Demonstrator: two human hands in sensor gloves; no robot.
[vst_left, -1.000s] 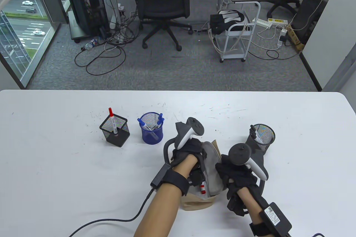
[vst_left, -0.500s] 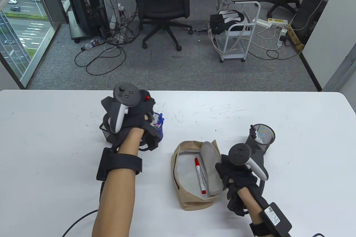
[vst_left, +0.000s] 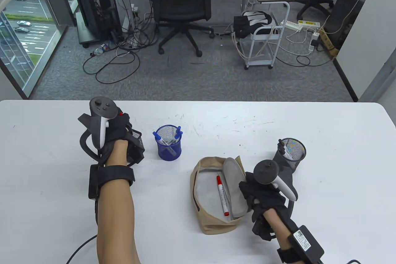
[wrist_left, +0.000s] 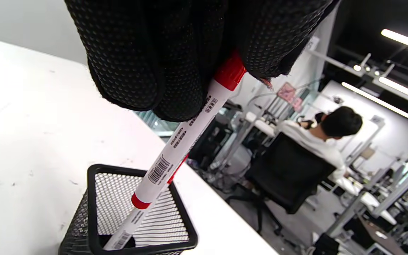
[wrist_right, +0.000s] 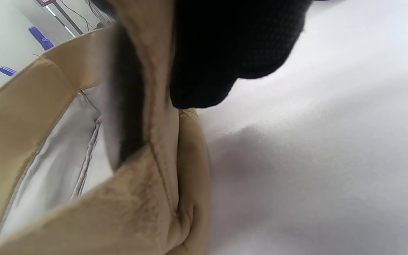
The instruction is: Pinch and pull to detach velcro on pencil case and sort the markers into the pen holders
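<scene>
My left hand (vst_left: 119, 127) hovers over the black square mesh holder (vst_left: 137, 143) and pinches a red-capped white marker (wrist_left: 186, 138) by its top. The marker's lower end hangs just inside the holder (wrist_left: 136, 212), beside another red marker standing there. The tan pencil case (vst_left: 213, 196) lies open at the table's front centre with one red marker (vst_left: 222, 196) inside. My right hand (vst_left: 252, 189) grips the case's opened flap (wrist_right: 143, 88) at its right edge. A blue round holder (vst_left: 168, 148) holds two blue markers. A grey round holder (vst_left: 290, 152) with a black marker stands to the right.
The white table (vst_left: 46, 168) stretches left and right of the holders. A cable (vst_left: 80, 248) runs from my left wrist off the front edge. Beyond the table are office chairs (vst_left: 182, 1), a cart (vst_left: 263, 44) and floor cables. A seated person (wrist_left: 317, 138) is visible in the left wrist view.
My left hand took a red marker out of the case, carried it left past the blue holder, and now holds it over the black square holder. My right hand stayed on the flap.
</scene>
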